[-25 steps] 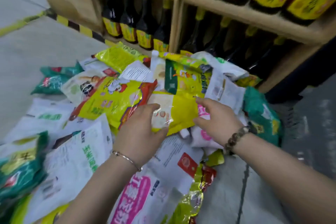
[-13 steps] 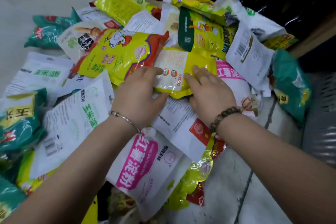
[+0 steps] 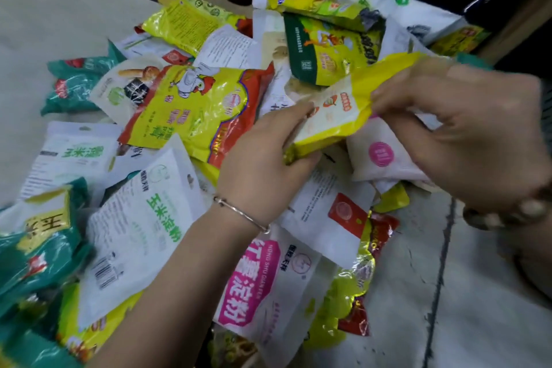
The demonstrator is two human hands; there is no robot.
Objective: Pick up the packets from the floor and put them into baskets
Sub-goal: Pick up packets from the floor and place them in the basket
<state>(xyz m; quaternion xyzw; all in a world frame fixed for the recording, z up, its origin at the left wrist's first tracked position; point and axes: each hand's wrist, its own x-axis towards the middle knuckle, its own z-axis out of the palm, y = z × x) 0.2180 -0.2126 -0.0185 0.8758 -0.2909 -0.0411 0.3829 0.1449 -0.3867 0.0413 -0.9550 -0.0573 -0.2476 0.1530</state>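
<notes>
Holds packet (image 3: 334, 117) raised off the pile (image 3: 191, 117), no longer flat on it, with left hand (image 3: 263, 161) gripping the lower corner, right hand (image 3: 466, 129) pinching the upper edge; ready for basket transfer, none visible.

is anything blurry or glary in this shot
Head view: the right hand, pinching the yellow packet, is smeared by motion blur, while the left hand on its lower end looks sharper; glare streaks the chicken packet and the foil packet; the top right corner is nearly black.
</notes>
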